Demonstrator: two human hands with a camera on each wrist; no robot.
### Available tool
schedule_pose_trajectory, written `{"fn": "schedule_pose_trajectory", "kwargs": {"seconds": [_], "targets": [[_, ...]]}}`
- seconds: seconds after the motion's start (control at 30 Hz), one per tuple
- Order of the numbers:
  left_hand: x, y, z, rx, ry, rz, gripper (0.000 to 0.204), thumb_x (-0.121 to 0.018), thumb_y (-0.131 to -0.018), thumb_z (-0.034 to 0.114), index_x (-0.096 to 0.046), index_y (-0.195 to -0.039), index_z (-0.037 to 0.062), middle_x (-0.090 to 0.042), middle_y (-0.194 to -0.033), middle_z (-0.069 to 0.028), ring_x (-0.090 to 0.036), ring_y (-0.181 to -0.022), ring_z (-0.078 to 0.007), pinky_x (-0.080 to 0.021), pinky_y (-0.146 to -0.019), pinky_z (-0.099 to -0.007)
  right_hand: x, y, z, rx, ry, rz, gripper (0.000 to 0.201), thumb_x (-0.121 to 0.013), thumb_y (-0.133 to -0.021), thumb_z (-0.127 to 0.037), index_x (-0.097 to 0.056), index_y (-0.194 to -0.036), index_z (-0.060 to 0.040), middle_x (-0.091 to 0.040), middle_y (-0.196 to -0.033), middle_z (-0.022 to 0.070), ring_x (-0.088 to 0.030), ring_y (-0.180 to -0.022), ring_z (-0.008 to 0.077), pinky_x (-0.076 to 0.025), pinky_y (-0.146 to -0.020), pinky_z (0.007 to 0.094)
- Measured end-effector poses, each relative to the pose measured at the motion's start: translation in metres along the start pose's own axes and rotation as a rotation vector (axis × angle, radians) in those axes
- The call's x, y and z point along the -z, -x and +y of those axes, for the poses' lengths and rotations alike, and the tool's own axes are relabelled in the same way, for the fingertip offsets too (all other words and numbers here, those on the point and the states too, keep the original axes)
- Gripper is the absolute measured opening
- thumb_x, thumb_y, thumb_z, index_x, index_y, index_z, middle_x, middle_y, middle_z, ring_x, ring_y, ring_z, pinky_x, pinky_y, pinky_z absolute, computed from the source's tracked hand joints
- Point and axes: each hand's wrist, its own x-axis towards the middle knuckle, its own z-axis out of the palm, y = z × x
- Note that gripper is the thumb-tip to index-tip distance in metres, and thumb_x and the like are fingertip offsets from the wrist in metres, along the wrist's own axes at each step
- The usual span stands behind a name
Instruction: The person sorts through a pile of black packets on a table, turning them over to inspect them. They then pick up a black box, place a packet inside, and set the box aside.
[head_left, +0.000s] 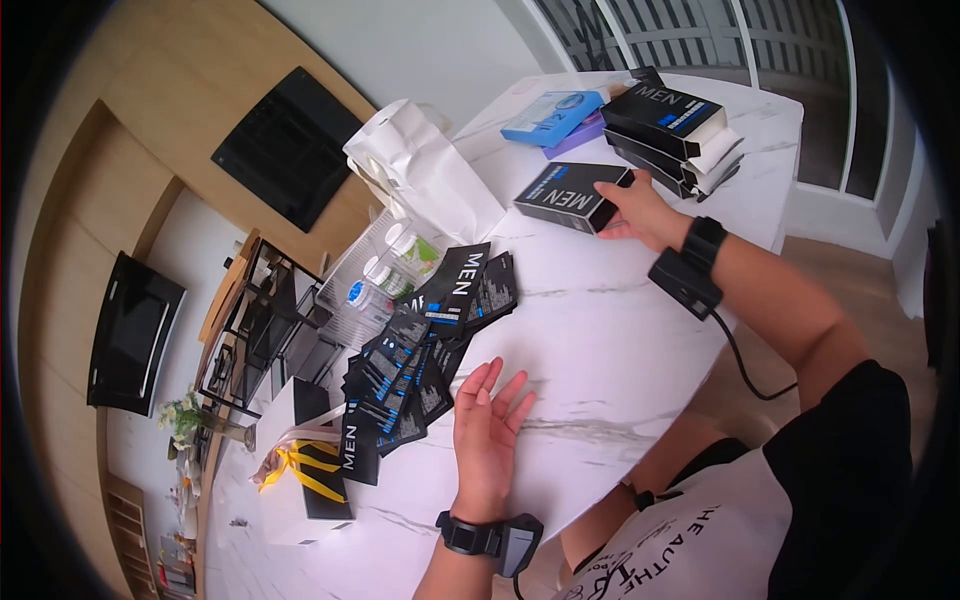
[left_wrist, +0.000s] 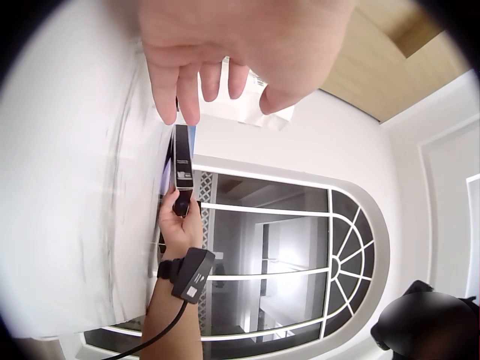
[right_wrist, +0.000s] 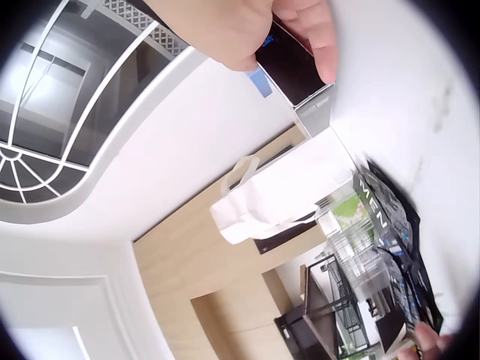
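Black MEN box (head_left: 560,195) is on or just above the table (head_left: 590,340), toward its right end — pinched by the right hand (head_left: 645,212), presumably for control; left hand (head_left: 487,440) empty, fingers loosely spread.

Two hands show, one left hand (head_left: 487,430) and one right hand (head_left: 645,212), with two wrist cameras (head_left: 687,282), one apiece. There is one held black MEN box (head_left: 562,190), plus at least two stacked black boxes (head_left: 668,112). Black packets (head_left: 460,285) number at least six, overlapping too much for an exact count. Also: one blue box (head_left: 550,118), one purple box (head_left: 580,136), one white paper bag (head_left: 430,165), one clear basket (head_left: 333,310) and three lidded bottles (head_left: 387,278).
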Motion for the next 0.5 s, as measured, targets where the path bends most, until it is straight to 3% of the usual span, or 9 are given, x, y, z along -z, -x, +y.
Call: {"fn": "schedule_pose_trajectory", "kwargs": {"seconds": [0.1,0.17,0.23,0.33,0.37,0.43,0.5], "targets": [[0.0,0.0,0.002,-0.004,-0.01,0.026,0.036,-0.044,-0.091,0.023,-0.039,-0.123,0.0071,-0.037,-0.131,-0.012,-0.045,-0.114,-0.0273,-0.041,-0.093,-0.0398,-0.006,-0.009,0.001,-0.044,0.039,0.0,0.054,-0.058,-0.082,-0.02,-0.017,-0.115,-0.0056,-0.047,-0.103,0.0195,-0.06,-0.079,0.0277,-0.054,-0.063,0.0432],[0.001,0.0,0.004,-0.014,-0.002,0.035,0.033,-0.043,-0.091,0.02,-0.041,-0.121,0.0072,-0.038,-0.131,-0.0119,-0.047,-0.112,-0.0261,-0.041,-0.093,-0.0391,0.004,-0.007,0.001,-0.045,0.127,-0.052,0.082,-0.061,-0.08,-0.031,-0.002,-0.13,-0.0044,-0.047,-0.108,0.0211,-0.059,-0.082,0.0286,-0.053,-0.064,0.0445],[0.003,-0.001,0.003,0.01,-0.027,0.028,0.031,-0.042,-0.091,0.017,-0.042,-0.12,0.0073,-0.039,-0.13,-0.0111,-0.048,-0.111,-0.0248,-0.041,-0.092,-0.0382,0.009,0.012,-0.01,0.007,0.321,0.001,0.095,-0.061,-0.079,-0.038,0.007,-0.136,-0.0051,-0.048,-0.108,0.0206,-0.059,-0.078,0.0258,-0.053,-0.06,0.0394],[0.007,-0.003,0.0,0.035,-0.01,0.048,0.027,-0.042,-0.091,0.014,-0.045,-0.117,0.0067,-0.04,-0.129,-0.0105,-0.049,-0.11,-0.0236,-0.041,-0.092,-0.0376,0.022,0.024,-0.022,0.085,0.545,0.101,0.088,-0.059,-0.08,-0.036,0.0,-0.138,-0.0043,-0.052,-0.099,0.0171,-0.057,-0.068,0.02,-0.052,-0.049,0.0324],[0.007,-0.004,-0.003,0.046,-0.023,0.036,0.026,-0.042,-0.091,0.013,-0.045,-0.116,0.0065,-0.041,-0.129,-0.0104,-0.049,-0.11,-0.0235,-0.041,-0.092,-0.0375,0.025,0.018,-0.024,0.093,0.56,0.092,0.088,-0.059,-0.08,-0.036,0.0,-0.138,-0.0043,-0.052,-0.099,0.0171,-0.057,-0.068,0.02,-0.052,-0.049,0.0324],[0.008,-0.004,-0.004,0.04,-0.016,0.034,0.025,-0.042,-0.091,0.013,-0.046,-0.115,0.0063,-0.041,-0.128,-0.0104,-0.049,-0.109,-0.0233,-0.042,-0.092,-0.0372,0.038,0.002,-0.023,-0.103,0.664,-0.036,0.084,-0.058,-0.081,-0.032,-0.003,-0.137,-0.0038,-0.053,-0.094,0.0154,-0.057,-0.061,0.018,-0.052,-0.047,0.0325],[0.008,-0.004,-0.004,0.037,-0.018,0.018,0.024,-0.042,-0.091,0.012,-0.047,-0.114,0.0062,-0.042,-0.128,-0.0103,-0.05,-0.109,-0.0231,-0.042,-0.092,-0.037,0.032,-0.001,-0.026,-0.05,0.798,-0.058,0.074,-0.057,-0.08,-0.024,-0.013,-0.135,-0.0007,-0.053,-0.089,0.0163,-0.056,-0.055,0.0165,-0.05,-0.042,0.0312]]}}
